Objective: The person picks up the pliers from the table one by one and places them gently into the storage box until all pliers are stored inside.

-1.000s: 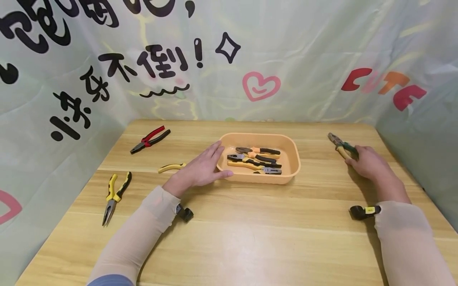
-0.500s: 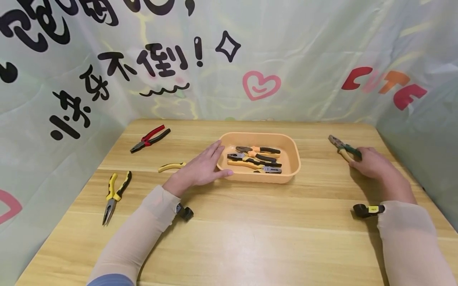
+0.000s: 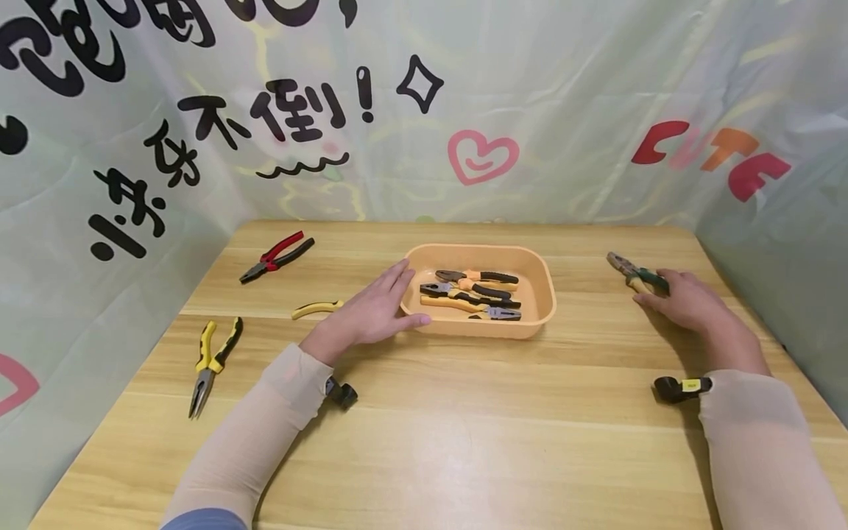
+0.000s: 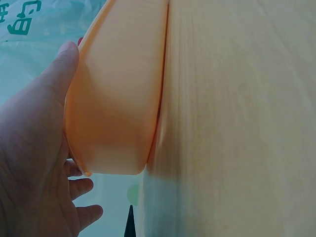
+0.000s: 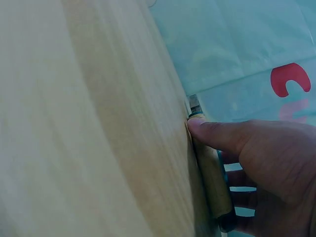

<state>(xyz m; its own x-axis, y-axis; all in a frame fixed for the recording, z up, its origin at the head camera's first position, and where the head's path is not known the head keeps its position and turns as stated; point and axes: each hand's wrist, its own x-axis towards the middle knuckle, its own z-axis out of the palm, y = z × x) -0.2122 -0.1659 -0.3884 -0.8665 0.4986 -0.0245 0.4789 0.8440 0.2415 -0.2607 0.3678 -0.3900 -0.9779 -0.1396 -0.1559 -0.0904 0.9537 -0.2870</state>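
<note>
My left hand [image 3: 367, 313] rests on the left end of an orange plastic bin [image 3: 477, 328], fingers extended over its rim and thumb along its near side. In the left wrist view the thumb lies along the rim of the bin [image 4: 113, 98]. Several pliers with black, yellow and orange handles [image 3: 467, 298] lie inside it. At the far right, my right hand [image 3: 698, 305] grips worn pliers [image 3: 624, 265] with one cream and one green handle, their metal head pointing back left. In the right wrist view the thumb presses the cream handle of the pliers [image 5: 213, 182].
Red-and-black pliers [image 3: 274, 258] lie at the back left. Yellow-and-black long-nose pliers [image 3: 208, 368] are nearer the left edge. A yellow handle [image 3: 316, 309] sticks out from behind my left hand. A printed cloth [image 3: 563, 88] hangs behind the wooden table [image 3: 490, 434].
My right hand has shifted slightly right along the pliers' handles, and its thumb has come back over the cream handle. The left hand and the bin stay in place.
</note>
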